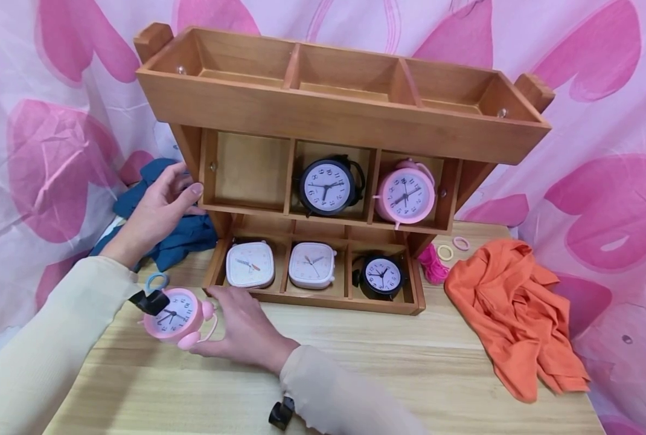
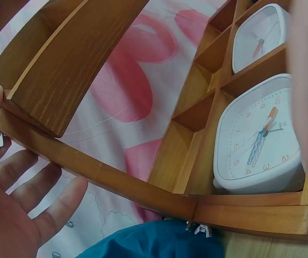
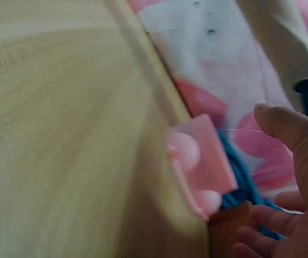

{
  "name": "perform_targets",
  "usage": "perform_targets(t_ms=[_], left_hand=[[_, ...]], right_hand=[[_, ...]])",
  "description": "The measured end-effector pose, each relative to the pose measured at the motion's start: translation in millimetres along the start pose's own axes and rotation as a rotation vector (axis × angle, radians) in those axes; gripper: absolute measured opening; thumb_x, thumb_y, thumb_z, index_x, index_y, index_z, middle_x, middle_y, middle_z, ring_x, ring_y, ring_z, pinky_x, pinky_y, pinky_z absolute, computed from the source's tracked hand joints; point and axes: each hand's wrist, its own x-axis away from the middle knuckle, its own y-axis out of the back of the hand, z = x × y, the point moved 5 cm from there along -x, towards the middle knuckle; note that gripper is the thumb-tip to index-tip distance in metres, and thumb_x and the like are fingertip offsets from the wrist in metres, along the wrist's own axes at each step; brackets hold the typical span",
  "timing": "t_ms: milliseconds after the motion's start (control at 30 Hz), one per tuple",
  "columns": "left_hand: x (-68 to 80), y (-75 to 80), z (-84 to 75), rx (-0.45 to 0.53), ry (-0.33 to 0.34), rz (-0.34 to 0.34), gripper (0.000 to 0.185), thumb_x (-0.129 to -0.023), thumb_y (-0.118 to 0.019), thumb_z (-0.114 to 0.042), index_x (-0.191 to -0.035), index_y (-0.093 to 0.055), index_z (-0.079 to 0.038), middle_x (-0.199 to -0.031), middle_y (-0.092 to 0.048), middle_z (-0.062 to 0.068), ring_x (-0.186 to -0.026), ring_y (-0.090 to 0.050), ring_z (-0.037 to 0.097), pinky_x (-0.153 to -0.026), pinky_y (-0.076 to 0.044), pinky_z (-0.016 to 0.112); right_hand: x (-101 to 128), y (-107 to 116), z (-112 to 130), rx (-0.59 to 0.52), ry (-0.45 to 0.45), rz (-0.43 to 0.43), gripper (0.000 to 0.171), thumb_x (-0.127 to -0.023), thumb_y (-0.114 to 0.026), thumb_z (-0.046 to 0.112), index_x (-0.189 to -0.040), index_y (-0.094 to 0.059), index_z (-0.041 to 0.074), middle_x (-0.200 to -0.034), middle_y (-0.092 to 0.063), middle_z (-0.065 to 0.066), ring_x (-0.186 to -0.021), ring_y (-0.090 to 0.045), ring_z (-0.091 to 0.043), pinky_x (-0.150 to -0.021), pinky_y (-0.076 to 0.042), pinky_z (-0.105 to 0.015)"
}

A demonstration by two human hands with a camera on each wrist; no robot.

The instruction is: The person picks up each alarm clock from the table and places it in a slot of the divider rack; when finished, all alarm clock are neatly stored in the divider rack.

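Note:
My left hand (image 1: 165,199) is at the left side of a wooden shelf (image 1: 334,115), thumb at the front edge and fingers spread loosely beside the side post. A pink twin-bell alarm clock (image 1: 179,317) is on the table at the left, its dial partly hidden by the left wrist's black strap. Close to its bells my right hand (image 1: 249,329) reaches with thumb and fingers apart; the right wrist view shows a gap between that hand (image 3: 299,161) and the pink clock (image 3: 205,156).
The middle tier holds a black clock (image 1: 327,186) and another pink clock (image 1: 406,194). Below are two white clocks (image 1: 250,264) and a small black clock (image 1: 381,276). Blue cloth (image 1: 184,238) lies left, orange cloth (image 1: 513,308) right, beside pink cord (image 1: 433,264) and small rings (image 1: 460,243).

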Motion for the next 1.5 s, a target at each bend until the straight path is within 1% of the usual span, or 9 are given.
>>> perform_targets(t_ms=[167,300,533,733,833,967,1067,1333,1500], left_hand=[[0.6,0.9,1.7,-0.023,0.023,0.008,0.072,-0.102,-0.047,-0.046,-0.159,-0.011,-0.020,-0.161,-0.029,0.015,-0.124,-0.056,0.034,-0.088,-0.051,0.016],[1.3,1.5,2.1,-0.040,0.032,0.013,0.073,-0.102,-0.047,-0.047,-0.159,-0.010,-0.022,-0.161,-0.028,0.014,-0.119,-0.061,0.026,-0.093,-0.049,0.024],[0.7,-0.4,0.6,-0.017,0.017,0.009,0.072,-0.102,-0.047,-0.045,-0.159,-0.012,-0.020,-0.160,-0.029,0.015,-0.122,-0.058,0.030,-0.083,-0.051,0.008],[-0.3,0.2,-0.4,-0.004,0.002,0.006,0.071,-0.102,-0.048,-0.043,-0.158,-0.013,-0.018,-0.160,-0.030,0.016,-0.104,-0.060,-0.002,-0.081,-0.050,0.007],[0.3,0.5,-0.2,-0.004,0.005,0.006,0.071,-0.102,-0.048,-0.043,-0.158,-0.013,-0.018,-0.160,-0.030,0.016,-0.105,-0.062,0.001,-0.080,-0.050,0.006],[0.3,0.3,-0.3,-0.003,0.004,0.005,0.071,-0.102,-0.048,-0.043,-0.158,-0.013,-0.018,-0.160,-0.029,0.015,-0.118,-0.060,0.021,-0.080,-0.051,0.006],[-0.2,-0.2,-0.2,-0.002,0.006,0.010,0.071,-0.102,-0.048,-0.043,-0.158,-0.013,-0.018,-0.161,-0.029,0.015,-0.122,-0.058,0.026,-0.081,-0.051,0.007],[-0.7,1.4,1.2,-0.018,0.016,0.019,0.072,-0.102,-0.048,-0.045,-0.159,-0.012,-0.020,-0.160,-0.029,0.015,-0.118,-0.060,0.021,-0.083,-0.051,0.008],[-0.4,2.4,0.4,-0.012,0.012,0.024,0.073,-0.102,-0.049,-0.043,-0.159,-0.012,-0.018,-0.160,-0.030,0.017,-0.107,-0.061,0.003,-0.080,-0.051,0.006]], right_hand=[[-12,-20,7,0.019,-0.015,0.033,0.089,-0.077,-0.074,0.063,-0.148,-0.039,0.022,-0.141,-0.050,0.009,-0.126,-0.045,-0.007,-0.099,-0.041,-0.025],[-20,-30,12,0.062,-0.035,0.011,0.091,-0.072,-0.077,0.065,-0.147,-0.038,0.029,-0.132,-0.051,0.014,-0.117,-0.045,-0.004,-0.087,-0.036,-0.020],[-26,-39,18,0.177,-0.106,0.010,0.097,-0.069,-0.074,0.072,-0.148,-0.035,0.030,-0.131,-0.050,0.013,-0.110,-0.044,-0.007,-0.083,-0.034,-0.022],[-32,-49,25,0.354,-0.165,0.000,0.102,-0.065,-0.066,0.083,-0.146,-0.036,0.029,-0.126,-0.050,0.010,-0.103,-0.043,-0.011,-0.080,-0.033,-0.026],[-35,-54,29,0.403,-0.172,-0.032,0.097,-0.067,-0.064,0.083,-0.143,-0.038,0.029,-0.121,-0.050,0.010,-0.100,-0.043,-0.011,-0.079,-0.032,-0.026],[-37,-58,27,0.371,-0.166,-0.050,0.089,-0.071,-0.064,0.080,-0.141,-0.039,0.031,-0.124,-0.051,0.012,-0.102,-0.044,-0.010,-0.080,-0.032,-0.026],[-37,-59,23,0.288,-0.155,-0.039,0.089,-0.072,-0.067,0.077,-0.143,-0.038,0.032,-0.130,-0.051,0.015,-0.106,-0.045,-0.007,-0.080,-0.031,-0.024],[-24,-53,11,0.176,-0.042,-0.056,0.084,-0.070,-0.074,0.070,-0.136,-0.042,0.030,-0.121,-0.051,0.018,-0.104,-0.043,-0.001,-0.078,-0.029,-0.018],[-11,-43,6,0.153,-0.003,-0.073,0.086,-0.070,-0.076,0.068,-0.139,-0.042,0.029,-0.126,-0.051,0.017,-0.109,-0.044,0.000,-0.081,-0.030,-0.017]])
